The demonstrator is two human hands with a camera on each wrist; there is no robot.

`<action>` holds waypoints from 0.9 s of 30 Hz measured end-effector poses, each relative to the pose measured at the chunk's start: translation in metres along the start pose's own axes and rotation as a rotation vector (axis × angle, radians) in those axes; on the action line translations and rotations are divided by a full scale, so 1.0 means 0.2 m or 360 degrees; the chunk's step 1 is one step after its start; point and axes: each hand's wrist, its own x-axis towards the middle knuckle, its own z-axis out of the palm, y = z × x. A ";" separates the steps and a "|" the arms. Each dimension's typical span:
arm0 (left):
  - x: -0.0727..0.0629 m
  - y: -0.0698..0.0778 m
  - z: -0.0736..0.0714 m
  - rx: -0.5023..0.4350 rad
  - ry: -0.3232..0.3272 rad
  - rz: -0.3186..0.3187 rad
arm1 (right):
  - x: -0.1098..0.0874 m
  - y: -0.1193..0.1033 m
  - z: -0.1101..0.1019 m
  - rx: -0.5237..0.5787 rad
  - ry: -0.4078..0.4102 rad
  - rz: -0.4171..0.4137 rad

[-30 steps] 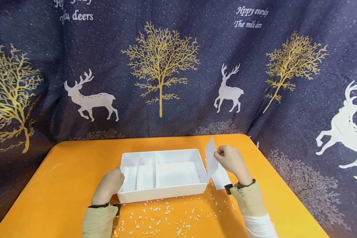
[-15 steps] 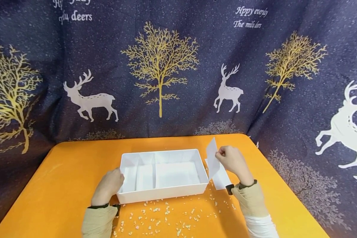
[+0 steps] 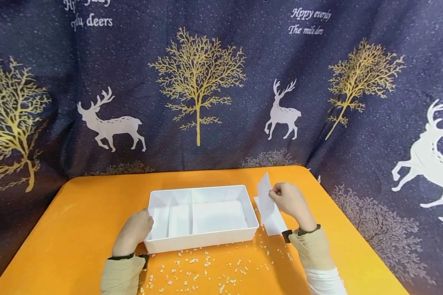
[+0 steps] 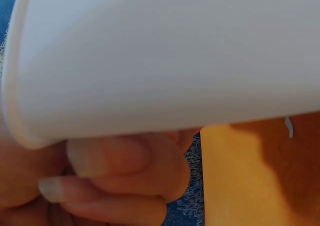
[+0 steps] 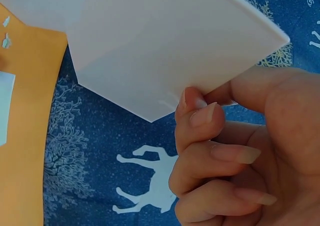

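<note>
Looks bright from the head, dimmer in both wrist views; darkens with shadow on the table (image 4: 230, 181), greys across the box (image 4: 165, 61).

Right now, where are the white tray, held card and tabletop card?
White tray (image 3: 203, 241): head view, front wall.
Held card (image 5: 162, 58): right wrist view, middle of its face.
Tabletop card (image 3: 275, 225): head view, its near part.

Orange surface (image 3: 85, 217), left of frame: wide passage outside the left hand (image 3: 133, 230), which blocks the white tray's (image 3: 203, 241) near-left corner. Tray accessible from above; upright dividers (image 3: 191, 211) bar sideways travel inside. Right of tray: upright panel (image 3: 264, 196) and right hand (image 3: 289, 201) obstruct, flat panel (image 3: 275, 225) below. Strip behind tray passable, up to cloth backdrop (image 3: 229, 94). Pale crumbs (image 3: 193, 260) litter lower centre.
</note>
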 end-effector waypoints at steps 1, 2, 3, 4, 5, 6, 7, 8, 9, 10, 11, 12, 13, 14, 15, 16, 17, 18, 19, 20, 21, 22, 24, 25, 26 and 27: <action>0.00 0.00 0.00 -0.0005 0.0001 0.0001 | 0.00 0.00 0.00 0.0005 -0.0008 0.0007; 0.00 0.00 0.00 -0.0009 0.0002 0.0000 | 0.00 0.00 0.00 0.0008 -0.0014 0.0013; 0.00 0.00 0.00 -0.0016 0.0003 -0.0002 | 0.00 0.00 0.00 0.0011 -0.0021 0.0015; -0.01 0.00 0.00 -0.0023 0.0003 -0.0004 | -0.01 0.01 0.00 0.0014 -0.0024 0.0015; -0.01 0.00 0.00 -0.0022 0.0002 -0.0006 | -0.01 0.01 0.00 0.0014 -0.0027 0.0015; -0.01 0.00 0.00 -0.0022 0.0002 -0.0009 | -0.01 0.01 0.00 0.0015 -0.0030 0.0014; -0.01 0.00 0.00 -0.0021 -0.0001 -0.0014 | -0.01 0.01 0.01 0.0016 -0.0032 0.0013; -0.01 0.00 0.00 -0.0019 -0.0003 -0.0018 | -0.01 0.02 0.01 0.0015 -0.0034 0.0014; -0.01 0.00 0.00 -0.0015 -0.0005 -0.0020 | -0.01 0.02 0.01 0.0014 -0.0037 0.0019; -0.01 0.00 0.00 -0.0012 -0.0006 -0.0022 | -0.01 0.03 0.01 0.0016 -0.0041 0.0028; 0.00 0.00 0.00 -0.0010 -0.0008 -0.0025 | -0.01 0.03 0.02 0.0015 -0.0047 0.0037; -0.01 0.00 0.00 -0.0009 -0.0010 -0.0028 | -0.01 0.04 0.02 0.0017 -0.0052 0.0046; 0.00 0.00 0.00 -0.0008 -0.0011 -0.0029 | -0.01 0.04 0.02 0.0020 -0.0057 0.0056; -0.01 0.00 0.00 -0.0010 -0.0011 -0.0028 | -0.01 0.05 0.02 0.0024 -0.0060 0.0066; -0.01 0.00 0.00 -0.0012 -0.0012 -0.0029 | -0.01 0.06 0.02 0.0028 -0.0062 0.0073; -0.01 0.00 0.00 -0.0014 -0.0013 -0.0031 | -0.01 0.06 0.02 0.0031 -0.0062 0.0075; -0.01 0.00 0.00 -0.0015 -0.0014 -0.0032 | -0.01 0.06 0.02 0.0032 -0.0062 0.0074; 0.00 0.00 0.00 -0.0016 -0.0017 -0.0034 | -0.01 0.07 0.02 0.0034 -0.0062 0.0074; 0.00 0.00 0.00 -0.0016 -0.0018 -0.0035 | -0.01 0.07 0.02 0.0035 -0.0062 0.0074; 0.00 0.00 0.00 -0.0017 -0.0021 -0.0037 | -0.01 0.08 0.02 0.0033 -0.0062 0.0074; 0.00 0.00 0.00 -0.0016 -0.0024 -0.0040 | -0.01 0.08 0.01 0.0033 -0.0064 0.0073; 0.00 0.00 0.00 -0.0015 -0.0026 -0.0041 | -0.02 0.09 0.01 0.0033 -0.0066 0.0075; 0.00 0.00 0.00 -0.0013 -0.0029 -0.0044 | -0.02 0.09 0.01 0.0037 -0.0071 0.0079; 0.00 0.00 0.00 -0.0008 -0.0028 -0.0044 | -0.02 0.10 0.01 0.0040 -0.0076 0.0081; 0.00 0.00 0.00 -0.0006 -0.0027 -0.0042 | -0.02 0.10 0.01 0.0039 -0.0079 0.0082; 0.00 0.00 0.00 -0.0002 -0.0024 -0.0037 | -0.02 0.10 0.00 0.0038 -0.0080 0.0081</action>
